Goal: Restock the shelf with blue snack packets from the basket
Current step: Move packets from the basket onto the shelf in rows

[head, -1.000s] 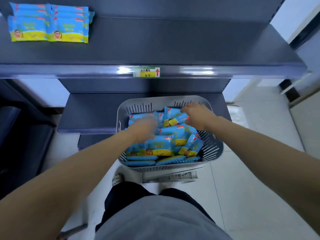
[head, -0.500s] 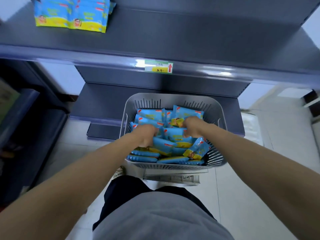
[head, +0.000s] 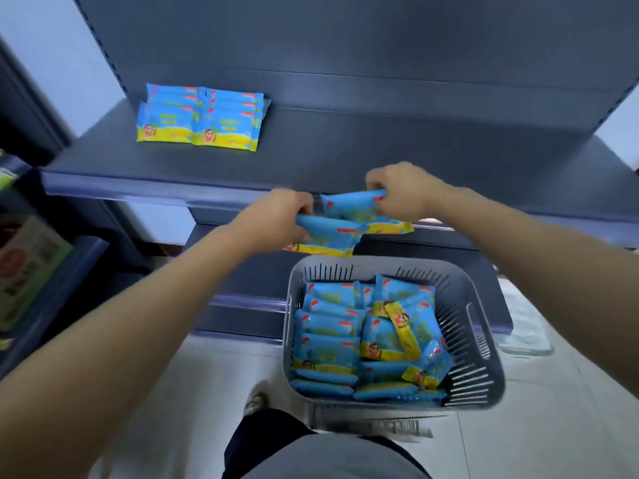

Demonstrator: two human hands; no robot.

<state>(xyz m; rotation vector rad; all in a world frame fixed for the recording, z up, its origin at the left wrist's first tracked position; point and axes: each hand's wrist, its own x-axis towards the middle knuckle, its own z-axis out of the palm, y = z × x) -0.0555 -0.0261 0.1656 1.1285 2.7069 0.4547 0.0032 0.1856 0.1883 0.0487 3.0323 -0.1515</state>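
- Centrally, left hand fingers pinch 1 blue packet.
- Right hand fingers pinch a 2nd packet.
- Basket lower right; shelf stack upper left.

Shop aisle, dark metal shelving, stocked snack packets

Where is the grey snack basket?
In the head view, the grey basket sits low and right of centre, in front of the lower shelf, beneath the left hand and right hand.
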